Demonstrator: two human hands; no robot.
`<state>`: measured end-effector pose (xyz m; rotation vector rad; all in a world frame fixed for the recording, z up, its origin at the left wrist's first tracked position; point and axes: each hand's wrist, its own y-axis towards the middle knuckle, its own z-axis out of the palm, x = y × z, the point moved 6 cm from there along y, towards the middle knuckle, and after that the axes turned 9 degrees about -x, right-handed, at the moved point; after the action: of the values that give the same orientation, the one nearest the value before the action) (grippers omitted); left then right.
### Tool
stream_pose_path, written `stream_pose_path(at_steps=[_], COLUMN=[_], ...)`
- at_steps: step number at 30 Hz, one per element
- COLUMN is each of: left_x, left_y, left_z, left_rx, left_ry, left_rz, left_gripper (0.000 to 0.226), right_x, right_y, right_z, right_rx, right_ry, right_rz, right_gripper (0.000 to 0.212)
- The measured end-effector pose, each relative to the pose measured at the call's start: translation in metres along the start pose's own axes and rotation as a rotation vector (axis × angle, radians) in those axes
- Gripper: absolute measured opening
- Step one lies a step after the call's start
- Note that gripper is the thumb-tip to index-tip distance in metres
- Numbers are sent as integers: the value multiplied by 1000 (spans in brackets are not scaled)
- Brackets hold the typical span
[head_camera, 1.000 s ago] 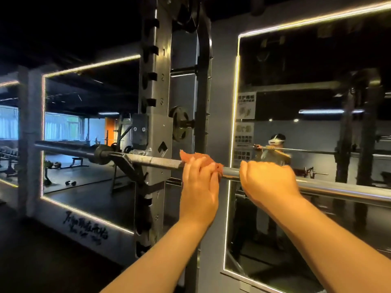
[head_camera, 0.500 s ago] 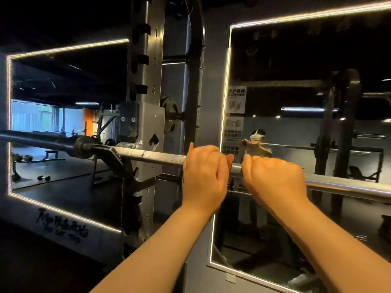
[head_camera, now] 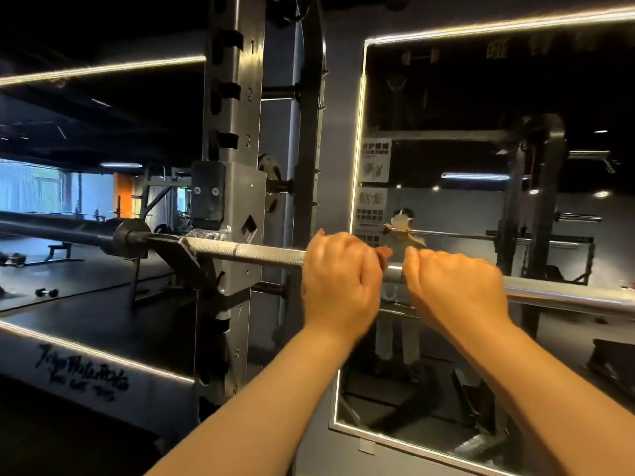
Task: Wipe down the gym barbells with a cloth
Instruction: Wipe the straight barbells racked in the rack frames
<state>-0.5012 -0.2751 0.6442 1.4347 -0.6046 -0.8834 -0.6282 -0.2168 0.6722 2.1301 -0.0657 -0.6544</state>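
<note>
The barbell (head_camera: 261,253) rests on the rack (head_camera: 233,132), its long axis running level out from the upright. Nearest the upright, the left hand (head_camera: 340,280) curls round barbell and cloth (head_camera: 384,253). Just beyond, the right hand (head_camera: 453,286) grips bare steel.

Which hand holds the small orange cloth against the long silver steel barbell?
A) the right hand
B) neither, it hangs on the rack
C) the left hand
C: the orange cloth peeks out from under the curled fingers of the left hand on the steel barbell; the right hand grips bare bar.
</note>
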Motion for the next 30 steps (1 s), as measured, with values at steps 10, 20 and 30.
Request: stream_pose_path(at_steps=[10,20,30], left_x=[73,43,67], left_y=[14,-9,2], left_z=[-40,-22,-38], left_rx=[-102,138,-108], left_ry=[42,3,8], left_rz=[-128,237,-184], left_gripper=[27,27,27], right_x=[18,27,40], right_y=[11,17,32], right_z=[-8,0,-10], right_rx=[138,105,186], right_ry=[120,17,150], right_rz=[5,-12,31], right_gripper=[13,34,22])
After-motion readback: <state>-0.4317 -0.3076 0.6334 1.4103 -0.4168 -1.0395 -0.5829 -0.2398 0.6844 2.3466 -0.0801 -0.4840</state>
